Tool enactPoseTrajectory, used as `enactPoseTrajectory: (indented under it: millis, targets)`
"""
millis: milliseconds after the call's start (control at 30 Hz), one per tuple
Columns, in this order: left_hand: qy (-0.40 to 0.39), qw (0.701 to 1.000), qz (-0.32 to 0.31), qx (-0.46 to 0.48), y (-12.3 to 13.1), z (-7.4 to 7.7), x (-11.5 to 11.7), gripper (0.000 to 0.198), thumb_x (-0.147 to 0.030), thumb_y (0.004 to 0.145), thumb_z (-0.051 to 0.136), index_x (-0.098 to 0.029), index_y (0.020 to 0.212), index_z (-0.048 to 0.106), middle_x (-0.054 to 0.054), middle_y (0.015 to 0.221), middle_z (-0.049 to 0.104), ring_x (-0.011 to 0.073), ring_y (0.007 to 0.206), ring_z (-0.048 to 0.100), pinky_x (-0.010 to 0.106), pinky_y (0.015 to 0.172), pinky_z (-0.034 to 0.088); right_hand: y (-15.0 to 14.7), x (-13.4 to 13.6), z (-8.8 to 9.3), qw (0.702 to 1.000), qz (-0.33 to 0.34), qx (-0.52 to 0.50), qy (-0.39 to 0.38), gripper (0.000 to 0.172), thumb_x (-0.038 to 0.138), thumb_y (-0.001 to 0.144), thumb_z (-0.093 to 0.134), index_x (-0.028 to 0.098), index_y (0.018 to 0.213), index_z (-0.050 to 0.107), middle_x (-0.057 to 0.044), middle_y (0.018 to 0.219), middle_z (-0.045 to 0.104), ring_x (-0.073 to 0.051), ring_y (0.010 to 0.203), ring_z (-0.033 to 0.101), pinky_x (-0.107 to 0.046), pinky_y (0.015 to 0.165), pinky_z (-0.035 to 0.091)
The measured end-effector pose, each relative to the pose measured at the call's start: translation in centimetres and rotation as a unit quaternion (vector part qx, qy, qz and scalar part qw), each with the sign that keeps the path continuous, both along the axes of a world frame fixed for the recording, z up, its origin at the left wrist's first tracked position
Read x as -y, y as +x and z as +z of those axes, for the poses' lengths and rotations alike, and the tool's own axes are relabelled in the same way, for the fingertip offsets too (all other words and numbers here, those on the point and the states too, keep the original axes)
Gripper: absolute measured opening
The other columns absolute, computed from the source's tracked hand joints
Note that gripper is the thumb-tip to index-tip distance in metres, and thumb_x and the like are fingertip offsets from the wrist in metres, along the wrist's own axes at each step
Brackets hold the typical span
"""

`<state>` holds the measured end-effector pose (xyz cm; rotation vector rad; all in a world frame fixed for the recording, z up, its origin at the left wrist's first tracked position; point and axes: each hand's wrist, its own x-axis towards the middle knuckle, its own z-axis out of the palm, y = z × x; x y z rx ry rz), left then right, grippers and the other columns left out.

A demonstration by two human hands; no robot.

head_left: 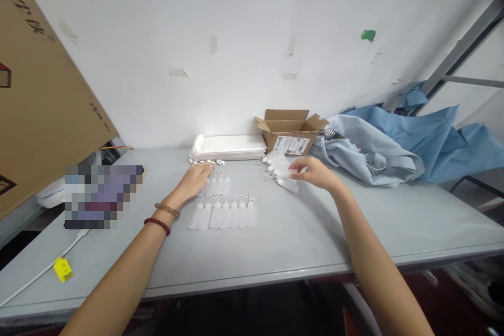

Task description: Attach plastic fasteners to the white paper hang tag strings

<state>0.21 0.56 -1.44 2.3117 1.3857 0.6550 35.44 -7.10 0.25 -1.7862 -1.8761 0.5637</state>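
My left hand (195,179), with two bead bracelets on its wrist, reaches to a row of small white round pieces (220,163). Its fingers are drawn together at the tips; whether a piece is between them is hidden. My right hand (313,172) pinches a translucent white plastic tag (290,172) over a loose pile of similar corded tags (275,161). In front of my left hand lies a short row of tags (220,185), partly covered by that hand. Nearer to me, a longer row of tags (232,214) lies side by side, cords pointing away.
Flat white packets (232,146) are stacked against the wall. Beside them stands an open cardboard box (291,139). Pale blue cloth (366,152) covers the table's right rear. A pixelated device (102,197) with a white cable (43,270) lies left. A large carton (43,79) leans there.
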Motion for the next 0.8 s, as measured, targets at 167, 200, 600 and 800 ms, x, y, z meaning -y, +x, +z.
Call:
enactPoseTrajectory:
  millis: [167,200,600,800]
  targets:
    - [0.008,0.999,0.042,-0.016,-0.6,-0.2,-0.4,0.041,-0.037,0.089,0.03,-0.021,0.086,0.067,0.004,0.105,0.07,0.0235,0.102,0.06,0.032,0.093,0.042,-0.3,-0.1,-0.3,0.999,-0.016,0.031,0.016,0.02,0.029,0.07,0.066,0.015,0.084,0.067,-0.006,0.084,0.067,-0.02,0.079,0.059,-0.028,0.069,0.042]
    - [0.006,0.998,0.055,-0.021,-0.7,-0.1,-0.4,0.039,-0.034,0.087,0.032,-0.021,0.083,0.068,0.004,0.102,0.071,0.0238,0.1,0.06,0.032,0.09,0.043,-0.3,-0.1,-0.4,0.999,-0.02,0.034,0.024,0.02,0.03,0.07,0.067,0.015,0.083,0.067,-0.005,0.084,0.067,-0.02,0.079,0.059,-0.028,0.07,0.042]
    - [0.001,0.989,0.146,-0.024,-1.6,-0.5,-0.8,0.027,-0.024,0.074,0.05,-0.02,0.086,0.074,0.006,0.097,0.073,0.0248,0.09,0.066,0.033,0.082,0.049,-6.3,1.5,-0.2,0.983,0.136,-0.103,0.074,0.015,0.03,0.081,0.058,0.017,0.087,0.057,-0.001,0.073,0.059,-0.013,0.065,0.052,-0.024,0.061,0.04]
    - [0.0,0.988,0.154,-0.014,-1.5,-0.3,-0.6,0.023,-0.026,0.073,0.057,-0.017,0.085,0.074,0.008,0.089,0.074,0.0245,0.084,0.067,0.033,0.081,0.05,-8.9,3.2,0.4,0.932,0.322,-0.132,-0.098,0.021,0.028,0.081,0.058,0.017,0.098,0.065,0.003,0.065,0.056,-0.009,0.056,0.048,-0.02,0.053,0.036]
